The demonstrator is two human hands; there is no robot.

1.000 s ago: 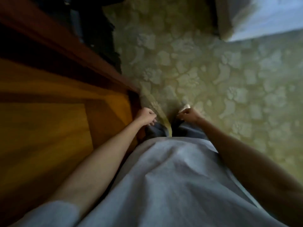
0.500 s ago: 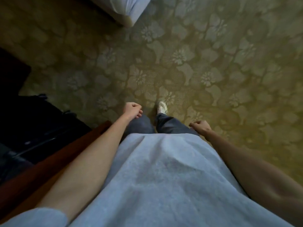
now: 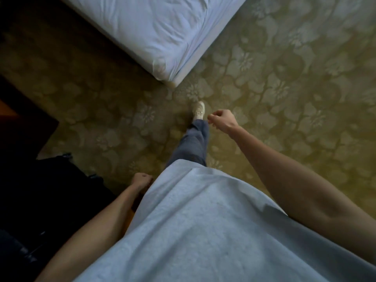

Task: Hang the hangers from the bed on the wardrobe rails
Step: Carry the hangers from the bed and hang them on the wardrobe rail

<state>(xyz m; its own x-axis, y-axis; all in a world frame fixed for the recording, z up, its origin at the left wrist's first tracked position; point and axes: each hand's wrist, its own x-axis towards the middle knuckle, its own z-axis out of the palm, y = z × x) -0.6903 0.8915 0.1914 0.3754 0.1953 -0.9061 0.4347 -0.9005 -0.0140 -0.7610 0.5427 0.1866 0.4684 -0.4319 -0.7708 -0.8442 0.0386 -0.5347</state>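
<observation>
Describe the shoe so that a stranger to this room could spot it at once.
Start at the white-sheeted bed and follow it down to its near corner. Just below that corner, on the flower-patterned carpet, a blue trouser leg ends in the shoe. It is the only small pale thing lying there, just left of the right hand.

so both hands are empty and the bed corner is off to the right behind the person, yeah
Not quite. Both hands, left and right, are empty, but the head view shows the bed corner ahead of the person, slightly to the left, beyond the forward shoe.
</observation>
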